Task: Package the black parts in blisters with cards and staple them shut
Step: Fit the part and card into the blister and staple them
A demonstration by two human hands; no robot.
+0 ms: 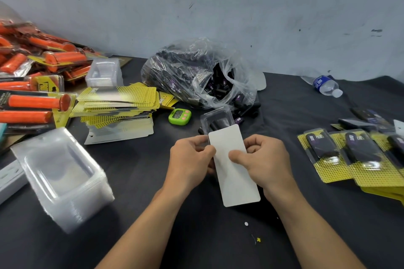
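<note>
Finished packs (358,157) lie at the right of the tabletop (196,236). Mid-table, left hand (192,159) and right hand (262,159) each grip the white-backed card (235,177) against a clear blister (216,120) holding black parts; stapling remains, and the bag (203,76) is far from empty.

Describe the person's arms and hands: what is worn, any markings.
The left hand and right hand are bare: no gloves, rings or watch visible. The forearms are uncovered too, with no sleeve in view, and no bands or markings show at either wrist.
</note>
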